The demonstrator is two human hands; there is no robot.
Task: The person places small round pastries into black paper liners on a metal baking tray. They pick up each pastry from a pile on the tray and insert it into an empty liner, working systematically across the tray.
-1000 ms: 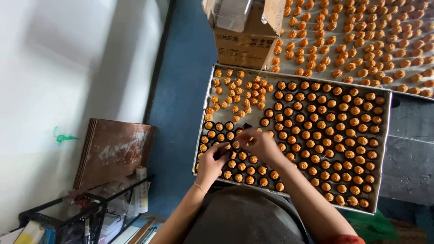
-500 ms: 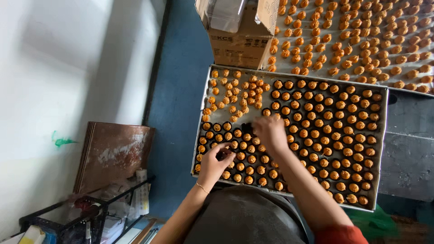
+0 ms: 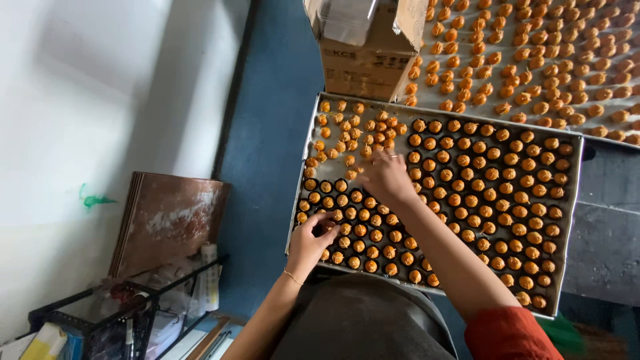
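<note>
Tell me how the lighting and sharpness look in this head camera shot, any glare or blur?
Head view: bright daylight washes out the white wall; the tray of orange sweets is evenly lit and fairly sharp; the right hand looks slightly motion-blurred; bottom clutter sits in shadow.

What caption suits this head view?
Left hand at the cupped sweets; right hand reaches the loose orange pile on the tray.

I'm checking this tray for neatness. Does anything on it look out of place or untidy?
Yes. In the tray's far-left corner, a heap of loose orange pieces lies jumbled without dark cups, unlike the neat rows of cupped pieces elsewhere. The right hand reaches into that heap; the left hand rests on the near rows.
</note>
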